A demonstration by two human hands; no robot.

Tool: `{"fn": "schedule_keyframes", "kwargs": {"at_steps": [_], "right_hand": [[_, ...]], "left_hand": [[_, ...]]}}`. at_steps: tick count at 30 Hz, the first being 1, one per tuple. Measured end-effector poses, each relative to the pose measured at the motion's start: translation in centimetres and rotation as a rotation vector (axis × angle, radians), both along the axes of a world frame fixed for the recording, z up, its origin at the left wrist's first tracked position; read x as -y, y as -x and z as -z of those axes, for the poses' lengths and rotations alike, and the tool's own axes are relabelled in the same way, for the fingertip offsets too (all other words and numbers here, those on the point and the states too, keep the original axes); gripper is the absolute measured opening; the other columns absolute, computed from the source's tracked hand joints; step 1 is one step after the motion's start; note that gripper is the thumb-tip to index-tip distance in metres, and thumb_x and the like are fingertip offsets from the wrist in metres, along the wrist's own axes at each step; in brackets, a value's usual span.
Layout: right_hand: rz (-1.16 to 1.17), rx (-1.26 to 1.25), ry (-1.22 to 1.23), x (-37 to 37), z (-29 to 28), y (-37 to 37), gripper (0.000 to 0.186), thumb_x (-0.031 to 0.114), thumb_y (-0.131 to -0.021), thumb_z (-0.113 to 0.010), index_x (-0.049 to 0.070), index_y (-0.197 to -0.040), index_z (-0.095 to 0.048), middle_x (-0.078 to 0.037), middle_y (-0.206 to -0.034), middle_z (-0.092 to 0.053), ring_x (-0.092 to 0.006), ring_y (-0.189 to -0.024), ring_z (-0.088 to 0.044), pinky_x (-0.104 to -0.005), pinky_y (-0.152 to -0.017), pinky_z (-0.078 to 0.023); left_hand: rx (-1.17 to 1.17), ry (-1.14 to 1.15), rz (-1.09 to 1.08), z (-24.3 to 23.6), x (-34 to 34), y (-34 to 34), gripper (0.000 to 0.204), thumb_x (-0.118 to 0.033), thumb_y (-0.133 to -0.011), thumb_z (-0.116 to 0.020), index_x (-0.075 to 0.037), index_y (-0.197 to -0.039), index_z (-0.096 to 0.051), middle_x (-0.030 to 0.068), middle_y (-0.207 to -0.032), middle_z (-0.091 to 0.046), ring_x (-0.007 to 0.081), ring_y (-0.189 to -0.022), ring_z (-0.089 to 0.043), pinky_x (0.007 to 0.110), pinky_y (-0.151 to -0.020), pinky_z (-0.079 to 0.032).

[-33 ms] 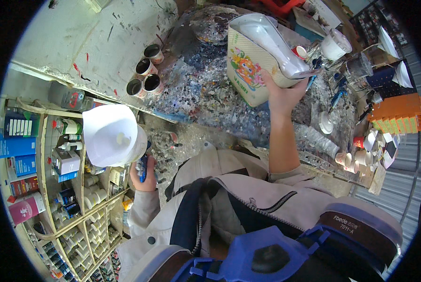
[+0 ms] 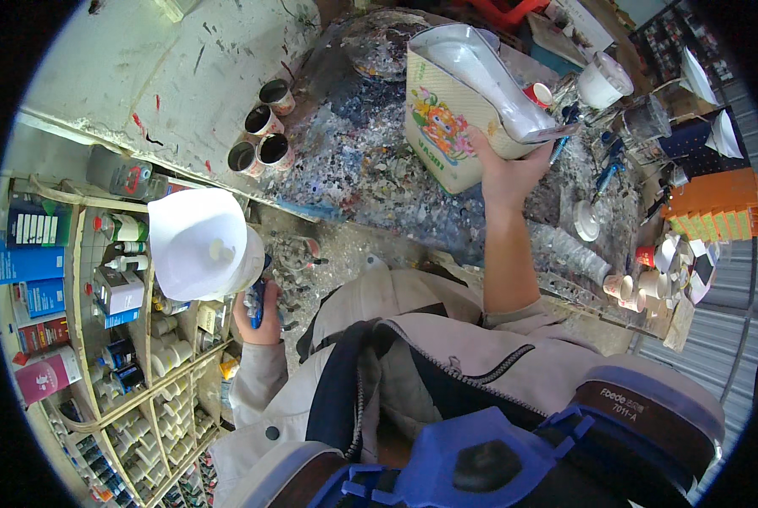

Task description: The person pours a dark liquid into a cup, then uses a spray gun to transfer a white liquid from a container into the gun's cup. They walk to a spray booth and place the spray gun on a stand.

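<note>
My left hand (image 2: 262, 315), at the left beside the shelves, is closed round the blue body of a spray gun (image 2: 254, 296). On the gun sits a white cup (image 2: 250, 264). A white paper cone (image 2: 184, 222), with pale spots inside, lies in the cup's mouth. Over the bench, my right hand (image 2: 513, 169) grips a tilted cream tub (image 2: 434, 140) printed with flowers and a cartoon figure. Pale grey-white paint coats the tub's inside (image 2: 481, 72). From its lip a flat grey strip (image 2: 555, 133) juts out to the right.
Several dark-filled paper cups (image 2: 265, 123) stand at the bench's left edge. The bench (image 2: 345, 161) is crusted with paint. On its right lie white tubs (image 2: 603, 80), a lid (image 2: 586, 222), paper cups (image 2: 625, 288) and an orange stack (image 2: 713, 207). Bottle-filled shelves (image 2: 116, 406) rise at left.
The cream tub has shifted very slightly left and turned a little in my right hand. My left hand and the spray gun stay where they were.
</note>
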State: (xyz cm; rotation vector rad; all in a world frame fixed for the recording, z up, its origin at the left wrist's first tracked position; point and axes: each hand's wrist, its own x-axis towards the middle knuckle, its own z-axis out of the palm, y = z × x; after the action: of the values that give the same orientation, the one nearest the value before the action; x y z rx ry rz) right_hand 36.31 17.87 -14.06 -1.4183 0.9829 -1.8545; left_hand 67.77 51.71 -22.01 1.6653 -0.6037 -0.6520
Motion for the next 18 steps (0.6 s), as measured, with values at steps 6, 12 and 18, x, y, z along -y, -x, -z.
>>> {"fn": "schedule_keyframes", "kwargs": {"at_steps": [6, 12, 18], "right_hand": [[-0.086, -0.041, 0.005, -1.5, 0.0, -1.4, 0.091, 0.01, -0.067, -0.101, -0.002, -0.139, -0.048, -0.014, -0.132, -0.064, -0.0227, -0.118, -0.066, -0.0397, -0.104, -0.054], [-0.231, 0.018, -0.06, -3.5, 0.1, -3.0, 0.09, 0.01, -0.065, -0.102, -0.002, -0.138, -0.05, -0.013, -0.13, -0.065, -0.0223, -0.117, -0.067, -0.0394, -0.103, -0.055], [-0.362, -0.02, -0.092, -4.3, 0.6, -4.1, 0.089, 0.01, -0.064, -0.102, -0.002, -0.137, -0.052, -0.012, -0.128, -0.067, -0.0222, -0.116, -0.067, -0.0397, -0.103, -0.055]], "left_hand": [[0.009, 0.007, -0.034, 0.6, -1.5, -0.7, 0.023, 0.002, -0.097, -0.077, 0.005, -0.119, -0.068, 0.0093, -0.102, -0.075, 0.0156, -0.09, -0.071, 0.031, -0.084, -0.058], [0.075, 0.024, -0.021, 0.8, -3.1, -1.0, 0.023, 0.002, -0.097, -0.077, 0.005, -0.119, -0.068, 0.0083, -0.101, -0.075, 0.0145, -0.088, -0.071, 0.03, -0.082, -0.058], [0.06, 0.028, -0.037, -0.2, -4.3, -0.5, 0.023, 0.001, -0.099, -0.075, 0.004, -0.12, -0.068, 0.0074, -0.102, -0.075, 0.0135, -0.086, -0.07, 0.03, -0.08, -0.057]]}}
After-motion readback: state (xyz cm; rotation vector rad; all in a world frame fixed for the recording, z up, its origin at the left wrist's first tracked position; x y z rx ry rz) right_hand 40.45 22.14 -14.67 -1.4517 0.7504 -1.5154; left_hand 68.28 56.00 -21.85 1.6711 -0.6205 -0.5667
